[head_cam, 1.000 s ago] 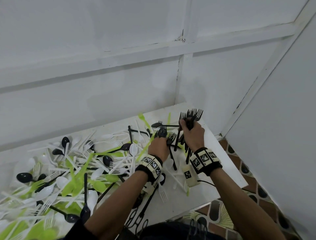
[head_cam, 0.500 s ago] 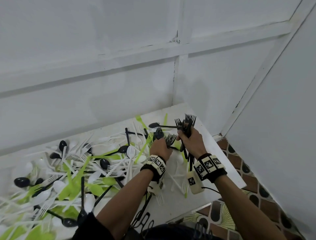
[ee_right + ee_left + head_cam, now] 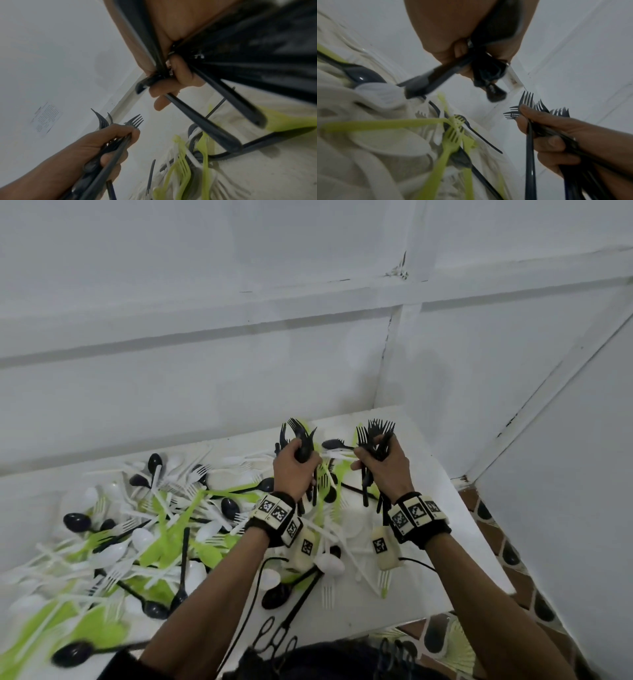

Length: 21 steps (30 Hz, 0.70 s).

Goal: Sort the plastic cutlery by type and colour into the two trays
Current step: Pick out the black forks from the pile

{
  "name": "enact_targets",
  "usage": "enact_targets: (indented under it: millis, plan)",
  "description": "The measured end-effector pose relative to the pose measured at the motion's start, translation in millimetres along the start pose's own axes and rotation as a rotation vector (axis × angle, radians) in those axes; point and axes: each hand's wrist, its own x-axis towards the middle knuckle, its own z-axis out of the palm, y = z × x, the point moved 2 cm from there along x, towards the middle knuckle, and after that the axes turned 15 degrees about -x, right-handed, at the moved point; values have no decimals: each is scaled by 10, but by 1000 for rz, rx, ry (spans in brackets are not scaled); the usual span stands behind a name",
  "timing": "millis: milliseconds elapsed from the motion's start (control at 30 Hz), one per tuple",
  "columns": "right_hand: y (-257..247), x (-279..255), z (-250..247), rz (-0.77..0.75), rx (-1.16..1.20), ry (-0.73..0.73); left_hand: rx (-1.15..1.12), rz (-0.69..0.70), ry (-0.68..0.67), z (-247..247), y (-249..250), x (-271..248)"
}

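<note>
Two fists are holding up bunches of black plastic forks above a white table (image 3: 445, 542). From the head view, the left hand (image 3: 294, 470) is curling tightly round its bundle of black forks (image 3: 299, 436), tines pointing up, while the right hand (image 3: 385, 470) is clenching a second bunch of black forks (image 3: 376, 433) just beside it, the two hands apart. Below and to the left, a mixed heap of cutlery (image 3: 154, 525) in white, green and black is lying scattered over the table; neither tray is showing. The left wrist camera is giving what the head view cannot: green forks (image 3: 453, 129) lying on white pieces directly under the hands, and the handles hanging down from the right fist. The right wrist camera is showing the left fist's fingers (image 3: 120, 136) wrapping the handles, and a paper sheet (image 3: 46, 119) stuck on the wall.
</note>
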Motion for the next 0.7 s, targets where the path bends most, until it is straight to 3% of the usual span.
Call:
enact_targets:
  millis: [233,400,633,700]
  plan:
    - [31,109,220,36,-51,-72,-69,-16,-139,-244,-88,36]
    - [-49,121,305,-43,-51,-137,-99,-20,-222,-306,-107,-4]
    - [-9,316,525,-178,-866,-236,-201,-58,-231,-404,-137,26]
    - [2,355,581,-204,-991,-215,-230,-68,-214,-449,-135,19]
